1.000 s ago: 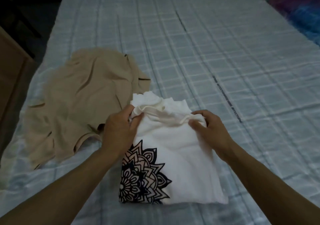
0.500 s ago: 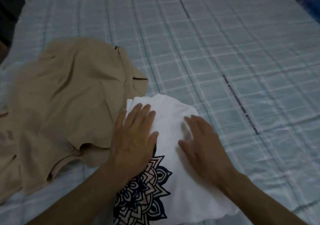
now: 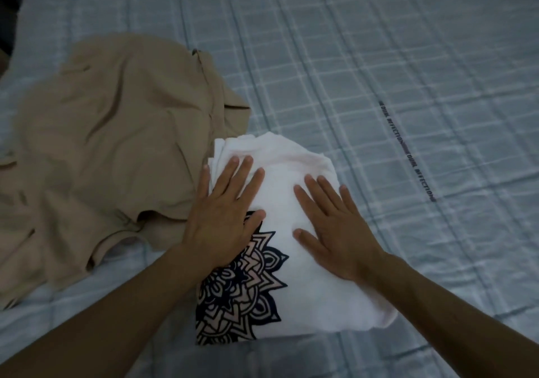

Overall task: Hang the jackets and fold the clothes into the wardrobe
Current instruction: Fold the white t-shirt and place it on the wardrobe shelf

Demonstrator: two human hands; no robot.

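A folded white shirt [image 3: 318, 299] with a dark mandala print lies on the bed in front of me. My left hand [image 3: 226, 217] rests flat on its upper left part, fingers spread. My right hand [image 3: 335, 226] lies flat on its upper right part, fingers also apart. Neither hand grips the cloth. An unfolded beige garment [image 3: 110, 144] lies crumpled to the left, its edge touching the white shirt.
The bed [image 3: 379, 71] is covered by a pale blue checked sheet with a line of dark print to the right. A dark gap beside the bed [image 3: 8, 7] shows at the far left edge.
One second ago both hands pinched the shirt's top fold. They let go and now press flat on the shirt. The view has moved closer and slightly left.
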